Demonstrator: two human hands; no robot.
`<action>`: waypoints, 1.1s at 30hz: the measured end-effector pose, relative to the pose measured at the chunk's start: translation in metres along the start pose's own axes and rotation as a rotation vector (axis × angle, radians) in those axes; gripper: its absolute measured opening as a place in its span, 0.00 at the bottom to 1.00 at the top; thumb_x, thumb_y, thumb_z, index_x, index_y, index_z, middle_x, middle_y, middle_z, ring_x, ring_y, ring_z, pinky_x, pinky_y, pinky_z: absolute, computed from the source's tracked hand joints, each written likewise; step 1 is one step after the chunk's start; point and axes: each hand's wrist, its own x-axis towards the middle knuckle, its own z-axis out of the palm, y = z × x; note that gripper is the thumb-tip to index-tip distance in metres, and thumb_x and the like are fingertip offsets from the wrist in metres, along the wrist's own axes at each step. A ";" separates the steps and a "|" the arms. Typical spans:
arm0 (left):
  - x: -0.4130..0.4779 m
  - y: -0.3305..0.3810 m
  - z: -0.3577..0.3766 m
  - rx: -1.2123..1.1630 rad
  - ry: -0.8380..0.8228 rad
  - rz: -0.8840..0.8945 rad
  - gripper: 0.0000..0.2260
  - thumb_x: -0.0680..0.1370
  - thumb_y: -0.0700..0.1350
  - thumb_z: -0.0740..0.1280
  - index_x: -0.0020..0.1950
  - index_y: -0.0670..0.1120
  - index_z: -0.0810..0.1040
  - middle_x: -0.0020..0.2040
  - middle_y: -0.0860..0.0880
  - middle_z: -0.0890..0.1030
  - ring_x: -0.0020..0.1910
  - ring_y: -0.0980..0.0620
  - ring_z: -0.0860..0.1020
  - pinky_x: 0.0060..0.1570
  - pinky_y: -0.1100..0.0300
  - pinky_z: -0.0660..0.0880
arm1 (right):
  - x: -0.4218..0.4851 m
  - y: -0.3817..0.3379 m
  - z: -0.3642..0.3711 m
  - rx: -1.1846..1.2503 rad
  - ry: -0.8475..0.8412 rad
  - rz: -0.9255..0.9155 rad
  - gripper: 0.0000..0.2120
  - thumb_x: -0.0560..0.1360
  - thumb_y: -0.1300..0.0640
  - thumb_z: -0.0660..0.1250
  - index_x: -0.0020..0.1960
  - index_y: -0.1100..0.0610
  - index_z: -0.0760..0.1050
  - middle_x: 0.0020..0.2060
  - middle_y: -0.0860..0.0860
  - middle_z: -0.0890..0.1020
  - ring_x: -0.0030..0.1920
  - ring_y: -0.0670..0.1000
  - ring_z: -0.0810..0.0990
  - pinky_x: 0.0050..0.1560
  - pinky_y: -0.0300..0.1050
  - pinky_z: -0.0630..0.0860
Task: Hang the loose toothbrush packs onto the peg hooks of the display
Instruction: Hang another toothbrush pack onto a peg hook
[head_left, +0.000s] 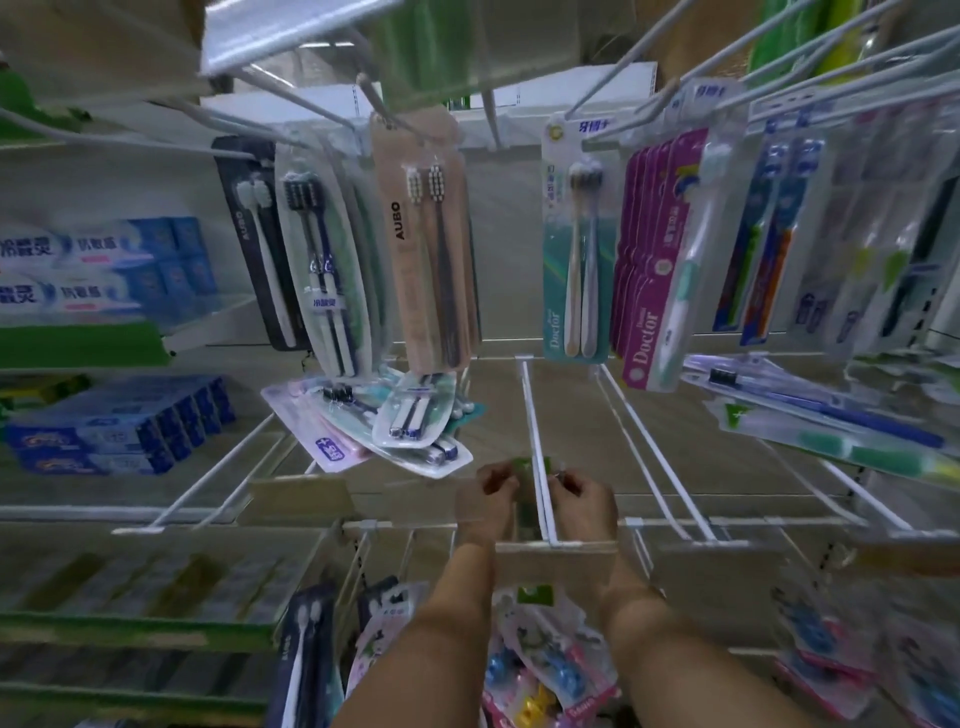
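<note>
Hands: our left hand (491, 493) and right hand (583, 500) pinch the clear green-topped toothbrush pack (528, 470), lower centre.
Hook: white wire peg hook (533, 415) beside it; we should thread the hole squarely.

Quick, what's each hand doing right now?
The left hand pinches the green-topped toothbrush pack.
The right hand pinches the same pack's other side.
</note>
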 end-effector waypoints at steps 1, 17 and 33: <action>0.000 0.001 0.000 0.000 -0.003 0.011 0.09 0.75 0.35 0.67 0.54 0.40 0.81 0.50 0.43 0.83 0.48 0.46 0.81 0.55 0.53 0.77 | 0.001 -0.001 0.000 -0.017 0.010 0.007 0.06 0.75 0.58 0.67 0.41 0.59 0.79 0.33 0.53 0.81 0.39 0.54 0.79 0.39 0.43 0.74; -0.085 -0.005 -0.028 -0.054 0.096 -0.219 0.07 0.79 0.39 0.62 0.43 0.47 0.77 0.44 0.42 0.79 0.48 0.45 0.77 0.57 0.48 0.74 | -0.073 0.007 -0.048 -0.206 -0.090 0.196 0.05 0.78 0.63 0.60 0.50 0.56 0.72 0.45 0.54 0.77 0.47 0.56 0.77 0.43 0.44 0.72; -0.222 0.105 -0.073 0.126 0.416 0.062 0.15 0.80 0.45 0.58 0.35 0.43 0.75 0.31 0.48 0.75 0.33 0.50 0.72 0.32 0.59 0.64 | -0.205 -0.087 -0.067 -0.362 -0.724 0.179 0.14 0.78 0.58 0.60 0.35 0.59 0.74 0.24 0.51 0.78 0.24 0.49 0.77 0.26 0.35 0.69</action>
